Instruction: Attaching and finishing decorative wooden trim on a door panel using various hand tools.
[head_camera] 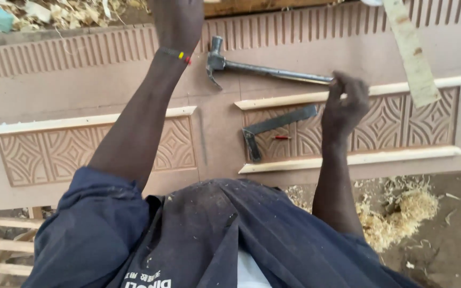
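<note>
A brown carved board (81, 101) with two patterned panels framed by pale wooden strips lies before me. A steel claw hammer (252, 68) rests flat on it. My right hand (345, 101) is slightly blurred. Its fingers are curled and pinched right at the end of the hammer's handle, and whether they grip it is unclear. My left hand (177, 21) reaches to the board's far edge with a coloured band on the wrist. Its fingers are cut off by the frame.
A metal try square (273, 130) and a small red pencil-like thing (281, 137) lie on the right panel. A pale flat strip (413, 56) slants across the top right. Wood shavings (401, 210) cover the ground at right, and a wooden frame (1, 242) stands lower left.
</note>
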